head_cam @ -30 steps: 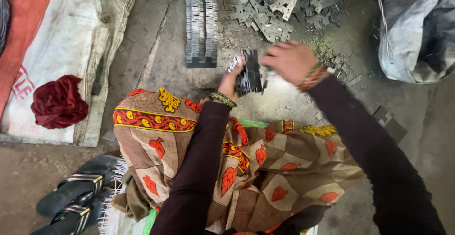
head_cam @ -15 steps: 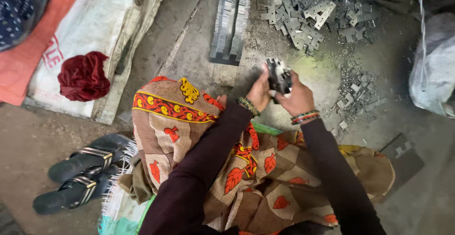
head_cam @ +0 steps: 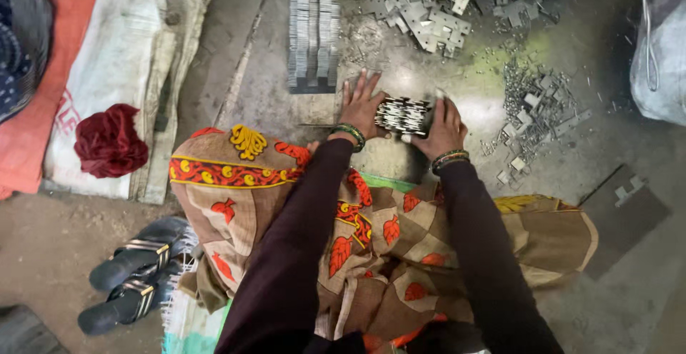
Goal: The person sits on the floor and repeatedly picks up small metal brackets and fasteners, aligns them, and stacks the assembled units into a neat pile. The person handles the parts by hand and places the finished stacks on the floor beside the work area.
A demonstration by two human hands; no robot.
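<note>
A short stack of thin stamped metal plates (head_cam: 402,115) stands on edge on the concrete floor in front of my knees. My left hand (head_cam: 362,104) presses flat against its left end, fingers spread upward. My right hand (head_cam: 444,127) presses against its right end. Both hands squeeze the stack between them. A long row of the same plates (head_cam: 312,25) lies on the floor just beyond my left hand. A loose heap of plates (head_cam: 439,4) lies farther out, past my right hand.
Small metal scraps (head_cam: 532,115) are scattered right of my right hand. A grey sack (head_cam: 661,47) stands at far right. White sacking (head_cam: 114,68) with a dark red cloth (head_cam: 107,143) lies left. Black sandals (head_cam: 132,275) sit at lower left. My patterned clothing (head_cam: 371,254) covers my lap.
The stack was held up in both hands before; now it rests on the floor and my hands press it from both ends. The camera view has shifted closer.
</note>
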